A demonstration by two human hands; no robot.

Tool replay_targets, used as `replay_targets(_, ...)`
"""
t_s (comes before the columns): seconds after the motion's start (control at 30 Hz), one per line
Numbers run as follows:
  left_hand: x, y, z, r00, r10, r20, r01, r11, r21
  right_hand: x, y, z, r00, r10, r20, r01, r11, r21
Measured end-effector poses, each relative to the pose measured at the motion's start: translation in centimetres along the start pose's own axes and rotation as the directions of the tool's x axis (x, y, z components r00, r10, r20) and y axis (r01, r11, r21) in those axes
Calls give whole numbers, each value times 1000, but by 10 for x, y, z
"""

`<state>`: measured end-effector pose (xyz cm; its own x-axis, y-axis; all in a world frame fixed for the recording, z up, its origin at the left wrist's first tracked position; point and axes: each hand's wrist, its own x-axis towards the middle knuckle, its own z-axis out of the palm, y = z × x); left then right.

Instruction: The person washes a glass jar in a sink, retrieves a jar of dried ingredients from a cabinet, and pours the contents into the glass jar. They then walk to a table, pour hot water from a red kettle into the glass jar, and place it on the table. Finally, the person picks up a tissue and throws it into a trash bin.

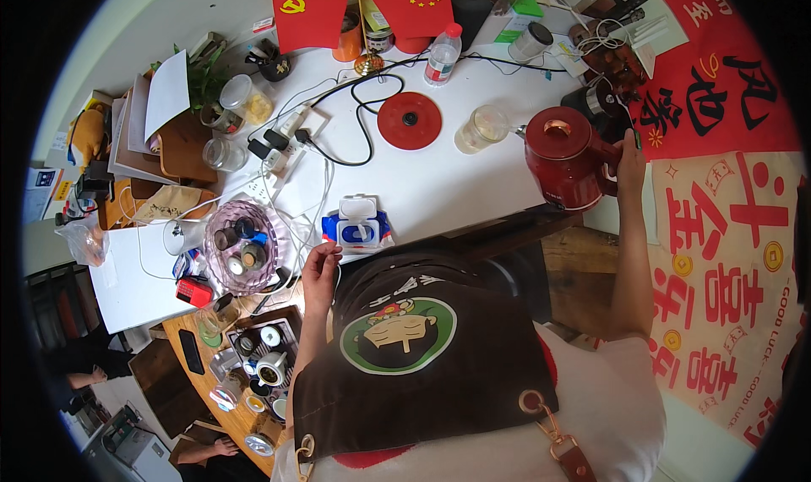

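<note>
My right hand (631, 165) grips the handle of a red electric kettle (562, 159) at the right end of the white table (469, 184). The kettle's spout faces left, towards a clear cup (479, 130) with pale contents. A round red kettle base (410, 121) lies left of that cup. My left hand (322, 273) is at the table's front edge with its fingers bent together and nothing seen in them. Just beyond it is a blue and white pack of wipes (358, 228) with its lid up. A plastic bottle with a red cap (443, 55) stands behind the red base.
Power strips (288, 155) and loose cables spread left of centre. A purple glass bowl (215, 254) holds small cups. A tea tray (291, 330) with teaware stands on a wooden table at lower left. Two red flags (310, 22) stand behind. Parts of other people show at lower left.
</note>
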<state>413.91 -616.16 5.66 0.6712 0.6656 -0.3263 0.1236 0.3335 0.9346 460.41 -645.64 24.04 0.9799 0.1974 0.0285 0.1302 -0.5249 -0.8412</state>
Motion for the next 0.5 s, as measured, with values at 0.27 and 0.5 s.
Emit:
replay_targets(0.27,-1,-1,0,1000,6,2,-6,1000,-19,-2,-7,2,1000,-3,6,3,1000,0)
replay_targets(0.5,0,-1,-1,1000,-4,6,4,1000,-1,3,-1,0,1000,-7,18,7,1000,4)
